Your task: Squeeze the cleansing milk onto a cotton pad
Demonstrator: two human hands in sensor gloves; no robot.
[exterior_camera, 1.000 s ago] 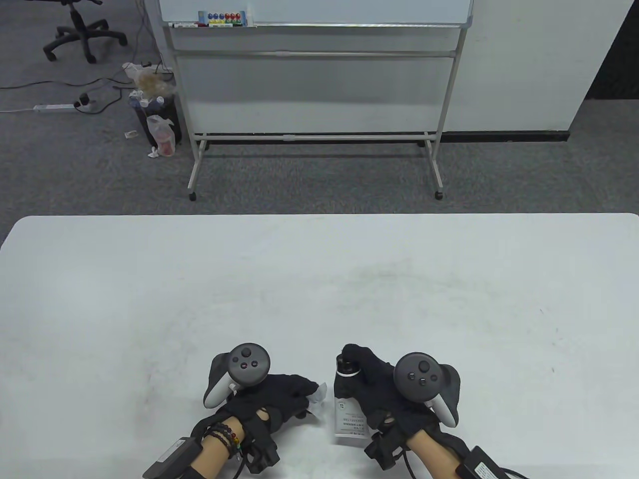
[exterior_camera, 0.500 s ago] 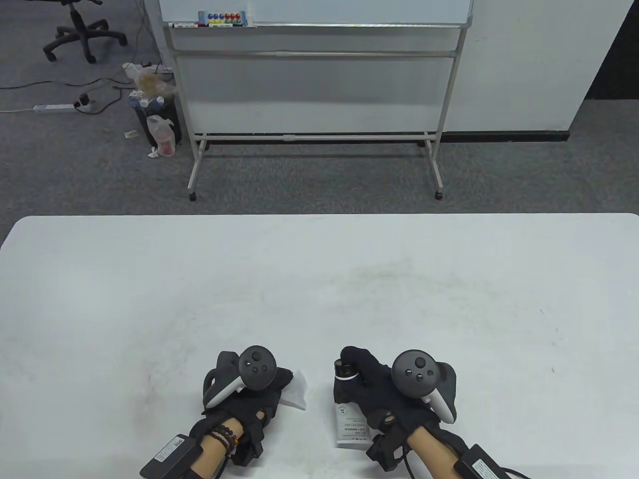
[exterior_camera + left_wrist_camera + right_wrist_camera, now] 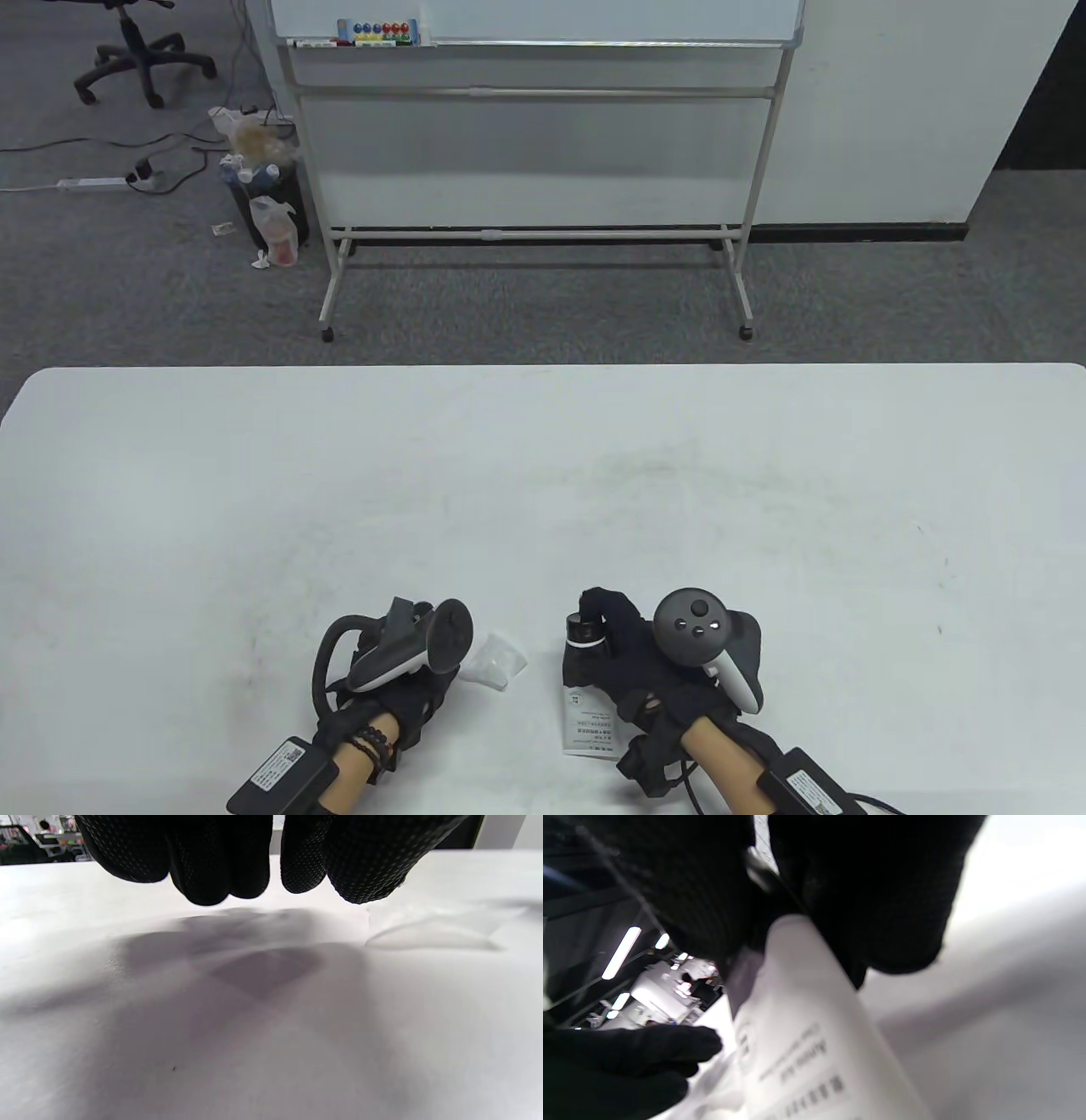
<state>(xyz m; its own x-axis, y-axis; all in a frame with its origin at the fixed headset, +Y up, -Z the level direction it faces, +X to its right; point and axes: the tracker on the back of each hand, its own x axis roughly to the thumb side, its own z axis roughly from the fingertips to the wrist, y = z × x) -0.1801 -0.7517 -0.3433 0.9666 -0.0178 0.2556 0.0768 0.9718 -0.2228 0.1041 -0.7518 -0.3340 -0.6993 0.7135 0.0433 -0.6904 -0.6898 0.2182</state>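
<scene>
My right hand (image 3: 628, 662) grips a white cleansing milk tube (image 3: 585, 722) around its upper part. The tube's black cap (image 3: 584, 632) points away from me and its printed end points toward me. The right wrist view shows the tube's label (image 3: 806, 1052) close up under my fingers (image 3: 882, 899). A white cotton pad (image 3: 496, 660) sticks out to the right of my left hand (image 3: 407, 679), just left of the cap. In the left wrist view the pad (image 3: 428, 929) lies low over the table, its corner at my curled fingertips (image 3: 365, 874), which hold it by that edge.
The white table (image 3: 543, 492) stretches far ahead and to both sides of my hands. Beyond its far edge stands a rolling whiteboard (image 3: 534, 127) on grey carpet, with a bin (image 3: 267, 204) and an office chair (image 3: 136, 51) at the far left.
My left hand has rolled so its tracker tips onto its side, and it drew back to the left with the pad. My right hand with the tube shifted slightly left.
</scene>
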